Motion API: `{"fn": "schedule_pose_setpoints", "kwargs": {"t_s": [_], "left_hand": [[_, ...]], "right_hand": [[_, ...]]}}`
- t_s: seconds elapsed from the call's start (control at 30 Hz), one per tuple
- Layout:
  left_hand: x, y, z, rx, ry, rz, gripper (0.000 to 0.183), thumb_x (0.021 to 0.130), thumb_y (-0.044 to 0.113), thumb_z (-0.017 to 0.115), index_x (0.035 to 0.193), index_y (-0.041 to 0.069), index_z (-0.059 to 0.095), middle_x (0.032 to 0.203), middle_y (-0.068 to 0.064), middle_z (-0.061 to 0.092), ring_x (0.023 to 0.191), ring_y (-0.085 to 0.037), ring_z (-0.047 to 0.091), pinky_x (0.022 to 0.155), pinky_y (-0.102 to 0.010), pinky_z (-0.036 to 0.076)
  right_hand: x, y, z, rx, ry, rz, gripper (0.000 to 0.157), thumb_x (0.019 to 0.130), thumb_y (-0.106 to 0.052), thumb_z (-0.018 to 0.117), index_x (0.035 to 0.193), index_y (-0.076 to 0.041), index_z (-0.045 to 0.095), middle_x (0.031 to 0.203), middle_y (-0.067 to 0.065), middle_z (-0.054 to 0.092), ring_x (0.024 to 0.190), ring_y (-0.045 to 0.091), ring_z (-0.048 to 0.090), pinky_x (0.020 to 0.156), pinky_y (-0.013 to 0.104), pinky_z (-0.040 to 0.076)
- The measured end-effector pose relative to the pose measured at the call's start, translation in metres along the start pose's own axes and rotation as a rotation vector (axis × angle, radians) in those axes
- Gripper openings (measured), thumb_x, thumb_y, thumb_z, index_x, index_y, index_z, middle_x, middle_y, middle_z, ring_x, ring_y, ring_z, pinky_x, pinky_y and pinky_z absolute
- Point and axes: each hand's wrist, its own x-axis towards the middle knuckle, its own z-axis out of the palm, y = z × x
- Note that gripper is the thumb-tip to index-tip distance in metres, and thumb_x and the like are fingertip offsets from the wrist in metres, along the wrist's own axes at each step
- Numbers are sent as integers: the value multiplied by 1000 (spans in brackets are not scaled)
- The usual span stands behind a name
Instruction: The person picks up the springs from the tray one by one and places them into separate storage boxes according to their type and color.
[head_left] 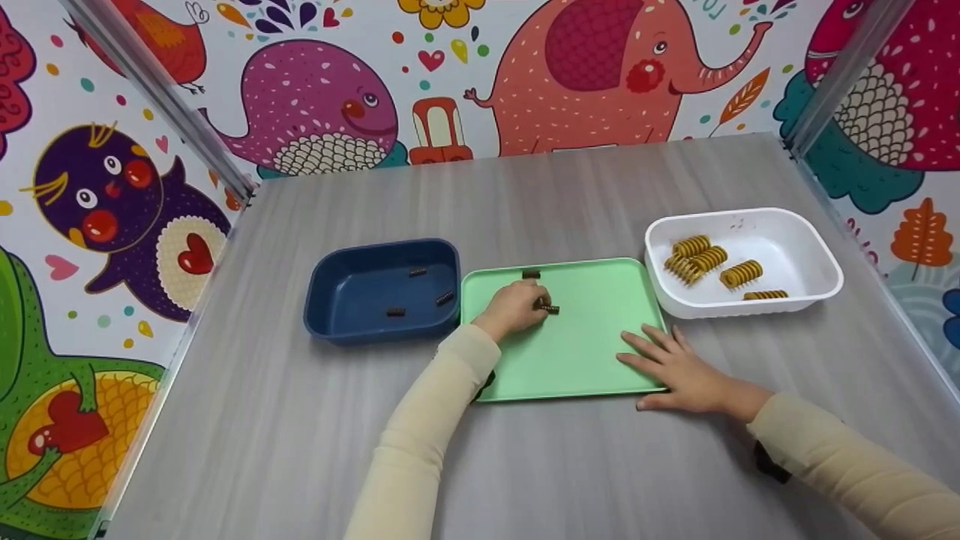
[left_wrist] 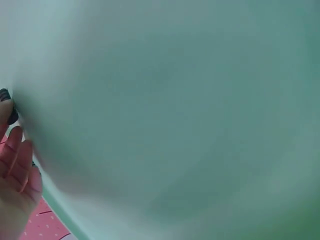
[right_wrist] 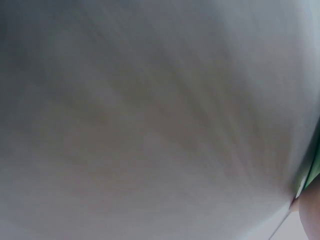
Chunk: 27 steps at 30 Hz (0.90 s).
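Observation:
My left hand (head_left: 517, 306) is over the upper left of a light green tray (head_left: 585, 360), its fingertips pinching a small dark brown ridged piece (head_left: 551, 309). In the left wrist view the same dark piece (left_wrist: 12, 114) shows by the fingertips at the left edge. A second dark ridged piece (head_left: 531, 274) lies at the tray's far rim, just beyond that hand. With fingers spread, my right hand (head_left: 686, 375) rests on the tray's right edge and the table beside it. Only a sliver of the right hand (right_wrist: 311, 210) appears in the right wrist view.
Left of the tray stands a dark blue bin (head_left: 360, 330) with 3 dark ridged pieces (head_left: 396, 312) inside. A white bin (head_left: 795, 262) at the right holds several mustard-coloured ridged pieces (head_left: 741, 274) with fine prongs. Cartoon-printed walls (head_left: 450, 75) border the grey table (head_left: 525, 202).

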Motion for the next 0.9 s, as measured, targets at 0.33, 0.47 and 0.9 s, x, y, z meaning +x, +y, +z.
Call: {"fn": "schedule_pose_setpoints", "kwargs": {"t_s": [0.33,0.47,0.9], "left_hand": [[-3,-1,-1,-7,-31,5,25,90,30,58,107,13,65,105,-4,59,94,-17,57,83,-30,46],[-4,-3,-3,-30,-1,14,22,89,28,61,103,12,67,101,-3,64,90,-16,59,80,-30,47],[-9,-15,-21,-131,88,20,18,89,24,60,101,12,67,100,-3,65,89,-16,61,80,-31,48]], "right_hand": [[1,2,3,-6,1,-9,72,78,-51,63,136,-13,45,144,17,31,129,45,21,88,76,14],[0,2,2,-8,9,-16,72,77,-51,64,136,-12,46,144,18,32,128,45,22,88,76,14],[-1,2,0,25,-24,25,72,76,-47,66,137,-14,45,146,15,30,131,43,18,89,76,12]]}}
